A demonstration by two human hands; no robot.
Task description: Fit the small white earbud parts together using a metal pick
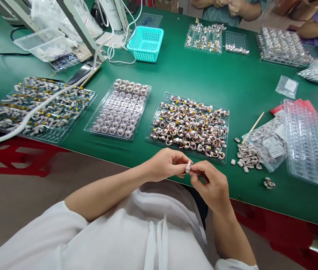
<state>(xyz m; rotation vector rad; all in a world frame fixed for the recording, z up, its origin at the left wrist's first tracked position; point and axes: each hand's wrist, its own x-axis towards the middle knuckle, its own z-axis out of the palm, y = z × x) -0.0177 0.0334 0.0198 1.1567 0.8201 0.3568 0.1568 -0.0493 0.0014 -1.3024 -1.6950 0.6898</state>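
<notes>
My left hand [167, 163] and my right hand [211, 184] meet at the near edge of the green table [232, 86], fingers pinched together on one small white part [188, 167] held between them. Just beyond my hands lies a clear tray [188, 125] heaped with several small white and pink ring-shaped parts. A loose pile of small white pieces [247, 155] sits to the right of that tray.
A tray of neatly seated parts [119, 110] and a tray of white parts [35, 107] under a white cable [29, 114] lie to the left. A teal basket [146, 43] stands farther back. Stacked empty trays [312, 144], bags and a wooden stick [253, 127] are at right. Other people's hands [229, 5] work across the table.
</notes>
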